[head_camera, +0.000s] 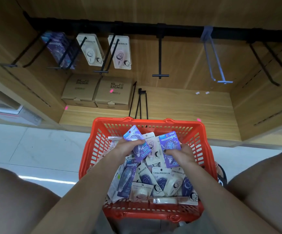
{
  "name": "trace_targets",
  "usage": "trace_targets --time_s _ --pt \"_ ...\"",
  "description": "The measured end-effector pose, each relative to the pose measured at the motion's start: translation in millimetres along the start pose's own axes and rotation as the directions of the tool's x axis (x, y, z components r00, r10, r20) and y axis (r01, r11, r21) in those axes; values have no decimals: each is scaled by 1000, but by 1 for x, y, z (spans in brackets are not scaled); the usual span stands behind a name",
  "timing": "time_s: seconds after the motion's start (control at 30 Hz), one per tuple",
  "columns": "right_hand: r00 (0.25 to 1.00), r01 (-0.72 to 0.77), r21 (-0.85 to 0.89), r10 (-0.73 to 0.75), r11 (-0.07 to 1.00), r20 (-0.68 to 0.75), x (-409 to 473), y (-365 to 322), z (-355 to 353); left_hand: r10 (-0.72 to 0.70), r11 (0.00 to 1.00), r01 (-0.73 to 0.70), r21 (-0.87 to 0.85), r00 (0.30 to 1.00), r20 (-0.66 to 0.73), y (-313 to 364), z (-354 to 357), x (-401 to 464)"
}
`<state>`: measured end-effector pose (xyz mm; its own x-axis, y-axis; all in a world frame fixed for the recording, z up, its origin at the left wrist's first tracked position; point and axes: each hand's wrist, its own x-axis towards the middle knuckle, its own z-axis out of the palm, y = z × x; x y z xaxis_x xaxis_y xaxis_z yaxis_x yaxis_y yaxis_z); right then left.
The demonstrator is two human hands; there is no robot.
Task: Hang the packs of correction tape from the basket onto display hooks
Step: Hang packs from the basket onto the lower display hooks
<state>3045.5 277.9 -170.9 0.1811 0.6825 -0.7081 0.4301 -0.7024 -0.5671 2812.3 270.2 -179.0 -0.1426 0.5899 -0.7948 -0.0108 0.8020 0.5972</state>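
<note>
Hand [128, 147] — over basket [93, 149], wooden shelf [195, 107].

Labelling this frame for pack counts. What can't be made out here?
- Head view: lower packs in the red basket are buried under others, and under both hands' grip; count unknown.
- Left hand covers the middle of its purple pack.
- Purple packs on the far-left hook are blurred, stack depth unclear.
- Small print on the cardboard boxes is too small.

Probably shop: display hooks [160, 56], basket [147, 122].
</note>
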Motion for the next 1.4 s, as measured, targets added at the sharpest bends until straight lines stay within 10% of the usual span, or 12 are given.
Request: trace_targets --time_s 1.4 --pt "989 13 391 -68 920 128 -34 -7 -17 173 983 -174 60 985 30 21 27 -54"
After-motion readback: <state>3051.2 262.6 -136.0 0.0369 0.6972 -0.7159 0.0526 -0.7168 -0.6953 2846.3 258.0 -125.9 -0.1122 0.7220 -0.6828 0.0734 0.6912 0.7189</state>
